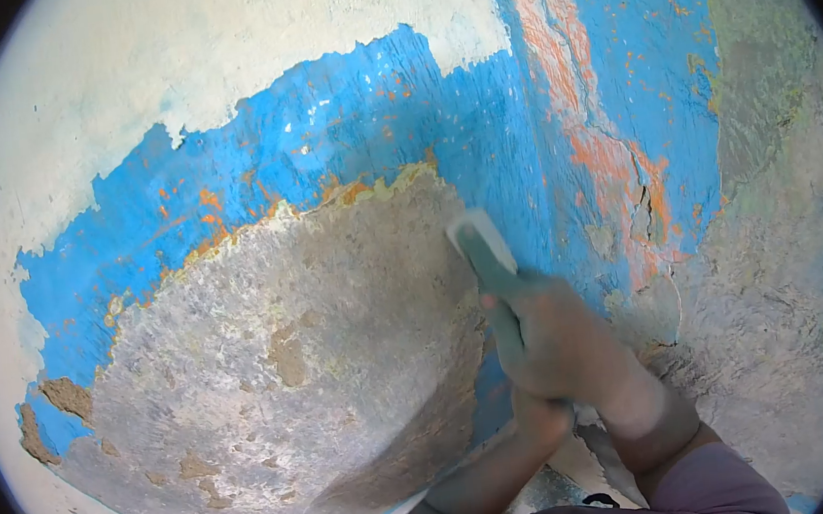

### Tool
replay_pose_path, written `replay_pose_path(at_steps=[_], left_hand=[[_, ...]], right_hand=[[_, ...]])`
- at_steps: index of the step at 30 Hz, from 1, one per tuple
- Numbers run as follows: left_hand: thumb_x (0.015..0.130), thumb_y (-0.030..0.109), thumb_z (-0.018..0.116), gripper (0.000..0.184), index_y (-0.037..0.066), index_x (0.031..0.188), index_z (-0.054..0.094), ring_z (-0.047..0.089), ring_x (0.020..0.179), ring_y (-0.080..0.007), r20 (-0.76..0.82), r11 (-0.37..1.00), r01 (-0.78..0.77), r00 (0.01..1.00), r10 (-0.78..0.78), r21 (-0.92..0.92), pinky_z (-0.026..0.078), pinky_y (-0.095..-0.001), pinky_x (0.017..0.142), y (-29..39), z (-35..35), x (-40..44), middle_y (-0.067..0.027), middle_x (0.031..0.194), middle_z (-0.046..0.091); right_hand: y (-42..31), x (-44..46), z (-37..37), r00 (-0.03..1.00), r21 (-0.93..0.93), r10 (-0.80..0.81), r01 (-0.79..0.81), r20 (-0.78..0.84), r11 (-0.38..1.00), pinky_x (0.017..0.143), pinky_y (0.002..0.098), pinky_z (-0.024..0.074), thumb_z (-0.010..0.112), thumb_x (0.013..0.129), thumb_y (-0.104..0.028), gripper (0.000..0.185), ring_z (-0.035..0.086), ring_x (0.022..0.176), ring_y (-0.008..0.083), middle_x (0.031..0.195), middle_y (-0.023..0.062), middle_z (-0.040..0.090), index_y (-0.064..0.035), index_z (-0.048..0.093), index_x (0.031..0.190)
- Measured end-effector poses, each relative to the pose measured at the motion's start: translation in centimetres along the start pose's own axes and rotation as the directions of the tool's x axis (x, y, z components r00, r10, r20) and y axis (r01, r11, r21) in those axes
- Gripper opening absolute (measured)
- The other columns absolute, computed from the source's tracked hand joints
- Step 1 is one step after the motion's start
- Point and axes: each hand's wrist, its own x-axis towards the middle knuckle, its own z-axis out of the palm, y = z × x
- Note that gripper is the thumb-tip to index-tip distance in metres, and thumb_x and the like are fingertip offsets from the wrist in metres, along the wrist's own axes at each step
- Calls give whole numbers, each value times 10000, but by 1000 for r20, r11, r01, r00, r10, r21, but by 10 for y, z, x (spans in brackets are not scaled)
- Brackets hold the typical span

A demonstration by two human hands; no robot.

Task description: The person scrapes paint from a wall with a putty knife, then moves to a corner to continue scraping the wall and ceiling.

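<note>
A scraper (480,244) with a pale, flat head and a green handle touches the wall near the corner, blurred by motion. My right hand (562,332) is closed round its handle. Below and partly behind it, my left hand (543,421) is closed at the lower end of the handle, its fingers mostly hidden. The scraper's head lies at the border between a rough grey bare patch (365,291) and blue paint (495,150).
Cream coating (164,53) with a ragged edge covers the upper left wall. Right of the corner are orange-pink streaks (560,54), a crack (645,205) and rough grey-green plaster (775,222). Brown spots (67,398) mark the lower left.
</note>
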Motion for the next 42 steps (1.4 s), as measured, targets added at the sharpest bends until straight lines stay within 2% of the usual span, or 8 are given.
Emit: replay_pose_path(at_steps=[2,4,11,17,29,32,34,42], left_hand=[[759,27,611,292,-1,1048,579,625,838,-284,-81,782,-405,864,496,474,468,-407,700,1,2,4,-134,916,631],[776,40,604,251,5,1024,595,625,834,-279,169,828,491,871,-461,-269,460,-403,696,61,-28,43,-115,870,643],[757,64,610,257,6,1006,590,612,817,-329,351,566,743,668,-656,-357,455,-414,689,76,-46,51,-155,871,632],[770,33,563,265,2,1033,545,598,794,-340,388,959,205,882,-268,196,451,-417,680,69,-54,70,-148,847,610],[798,30,506,140,3,932,537,599,708,-252,359,687,687,719,-595,-237,443,-379,610,83,-46,67,-122,762,597],[835,20,481,101,16,923,530,577,637,-229,404,488,815,579,-708,-312,429,-352,537,80,-42,67,-90,697,569],[877,27,455,90,24,929,528,542,580,-187,680,-365,574,616,-398,-733,405,-317,481,80,-41,76,-51,667,538],[830,58,483,192,-28,973,579,623,714,-317,310,796,605,757,-575,-2,465,-397,616,94,-45,75,-152,915,635]], right_hand=[[12,-17,8,999,-7,-11,12,43,1000,639,488,436,485,852,-104,518,544,678,458,747,296,555,-36,358,1349],[8,-3,5,1000,-7,-16,16,12,1000,610,455,429,478,858,-84,512,544,659,440,756,280,557,-31,353,1351],[13,-18,7,999,21,28,-29,21,999,578,395,438,469,873,-83,470,578,657,393,793,266,573,-37,388,1334],[5,7,-4,999,121,47,-44,-22,992,603,471,431,469,869,-126,464,572,679,435,719,284,566,5,393,1308],[21,-14,12,991,10,-59,60,-122,998,563,378,442,474,888,-119,447,598,617,362,733,282,557,-19,388,1316],[3,-2,-6,993,-25,116,-115,29,993,550,403,431,473,888,-129,435,591,598,371,704,273,560,3,401,1297],[-9,2,-22,966,11,216,-220,145,976,635,449,435,465,880,-139,451,574,708,423,824,302,554,-15,400,1308],[20,-13,3,999,-36,27,-28,-35,999,624,485,438,465,863,-121,472,568,671,448,688,279,563,-20,396,1319]])
